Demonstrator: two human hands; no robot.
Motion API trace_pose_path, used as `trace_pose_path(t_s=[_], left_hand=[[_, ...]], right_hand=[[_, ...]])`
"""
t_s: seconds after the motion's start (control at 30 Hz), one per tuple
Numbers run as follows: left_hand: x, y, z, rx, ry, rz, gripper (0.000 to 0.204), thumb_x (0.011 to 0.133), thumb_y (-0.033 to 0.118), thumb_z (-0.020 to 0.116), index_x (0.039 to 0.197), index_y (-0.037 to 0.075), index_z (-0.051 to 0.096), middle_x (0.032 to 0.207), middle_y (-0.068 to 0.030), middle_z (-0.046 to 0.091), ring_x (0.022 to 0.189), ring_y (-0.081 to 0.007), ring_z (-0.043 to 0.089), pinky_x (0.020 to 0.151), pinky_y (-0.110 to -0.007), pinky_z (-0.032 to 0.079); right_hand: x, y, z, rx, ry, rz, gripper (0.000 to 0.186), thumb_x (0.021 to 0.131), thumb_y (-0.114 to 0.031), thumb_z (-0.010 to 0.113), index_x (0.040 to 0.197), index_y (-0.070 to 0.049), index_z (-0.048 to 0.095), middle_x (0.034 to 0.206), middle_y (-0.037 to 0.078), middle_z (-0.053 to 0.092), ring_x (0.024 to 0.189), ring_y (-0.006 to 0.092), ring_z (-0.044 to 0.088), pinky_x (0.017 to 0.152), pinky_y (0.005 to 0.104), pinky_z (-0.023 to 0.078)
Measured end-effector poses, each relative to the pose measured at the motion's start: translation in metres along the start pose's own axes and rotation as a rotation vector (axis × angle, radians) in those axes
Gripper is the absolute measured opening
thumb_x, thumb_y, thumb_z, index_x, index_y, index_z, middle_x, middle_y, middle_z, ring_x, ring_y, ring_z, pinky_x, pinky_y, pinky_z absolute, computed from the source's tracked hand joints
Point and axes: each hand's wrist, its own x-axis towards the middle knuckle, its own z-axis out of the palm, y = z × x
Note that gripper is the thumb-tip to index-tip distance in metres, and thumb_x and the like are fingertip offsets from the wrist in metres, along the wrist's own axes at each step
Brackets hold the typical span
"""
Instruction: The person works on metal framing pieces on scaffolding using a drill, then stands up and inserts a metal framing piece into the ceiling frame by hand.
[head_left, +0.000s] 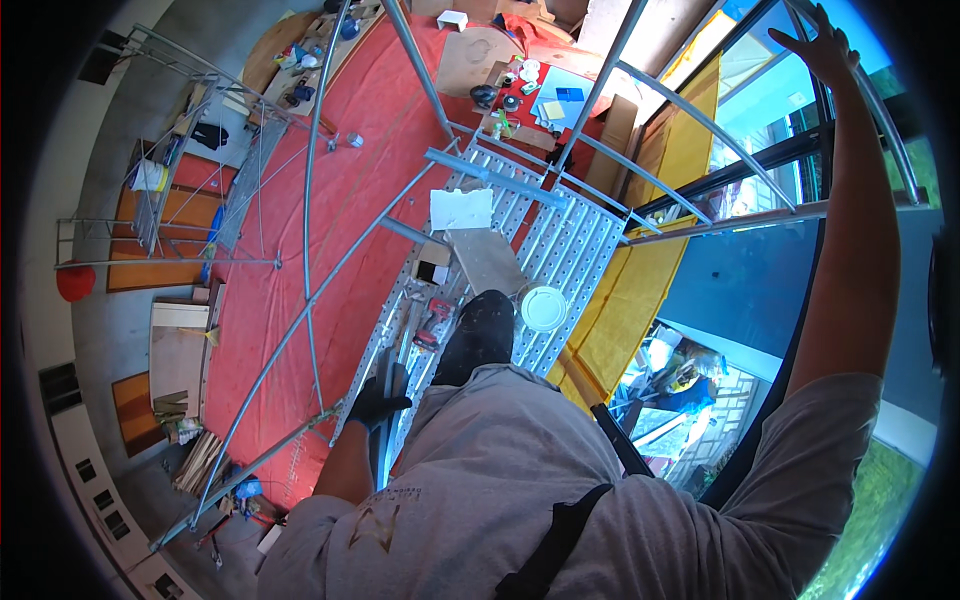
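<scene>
My left hand [378, 400], in a dark glove, is closed round long grey metal strips [383, 445] beside my hip. My right arm reaches up at the far right. There my right hand [820, 52] has its fingers spread beside the dark window frame [826, 150]; whether it touches the frame I cannot tell. Just ahead of my left hand a red and black power tool [433, 322] lies on the perforated metal platform [575, 240]. By my knee stand a round white-lidded tub [543, 309] and a small open cardboard box [432, 263].
Scaffold tubes [330, 270] cross on my left, and more rails [665, 180] run at the right. A flat board [485, 262] and a white sheet [461, 209] lie ahead on the platform. Red sheeting [270, 330] covers the floor below. Yellow cloth [625, 320] hangs along the window side.
</scene>
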Motion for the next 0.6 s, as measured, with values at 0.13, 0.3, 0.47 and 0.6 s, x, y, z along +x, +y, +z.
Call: trace_pose_path(t_s=[0.13,0.3,0.47,0.6], left_hand=[[-0.006,-0.001,0.003,0.049,0.042,-0.031,0.117,0.063,0.066,0.087,0.15,0.0,0.044,0.149,-0.0247,0.053,0.135,-0.0371,0.055,0.113,-0.044,0.043],[-0.015,0.011,-0.005,-0.028,0.021,0.025,0.113,0.062,0.064,0.088,0.146,0.0,0.049,0.143,-0.025,0.058,0.129,-0.0377,0.058,0.11,-0.044,0.045],[-0.006,-0.005,0.009,-0.013,0.255,0.172,0.089,0.066,0.053,0.09,0.134,0.003,0.061,0.131,-0.0229,0.065,0.118,-0.0351,0.066,0.1,-0.045,0.051],[0.006,-0.015,0.018,-0.044,0.116,0.084,0.085,0.068,0.052,0.09,0.134,0.006,0.063,0.133,-0.0218,0.064,0.12,-0.0344,0.065,0.099,-0.046,0.051]], right_hand=[[-0.011,-0.008,-0.01,0.034,-0.022,0.037,0.133,0.072,-0.07,0.081,0.166,-0.022,0.001,0.172,0.016,0.009,0.154,0.0468,0.015,0.128,0.0604,0.01],[-0.011,0.002,0.002,-0.019,0.077,0.023,0.118,0.077,-0.067,0.078,0.164,-0.021,0.012,0.17,0.012,0.012,0.154,0.0428,0.02,0.126,0.0579,0.017],[-0.025,-0.006,0.003,-0.041,0.172,0.086,0.098,0.083,-0.056,0.077,0.161,-0.018,0.031,0.165,0.013,0.033,0.152,0.0365,0.031,0.124,0.0536,0.028],[-0.035,-0.016,-0.005,-0.004,0.165,0.149,0.089,0.087,-0.048,0.077,0.16,-0.018,0.035,0.163,0.01,0.039,0.15,0.0361,0.036,0.123,0.0526,0.03]])
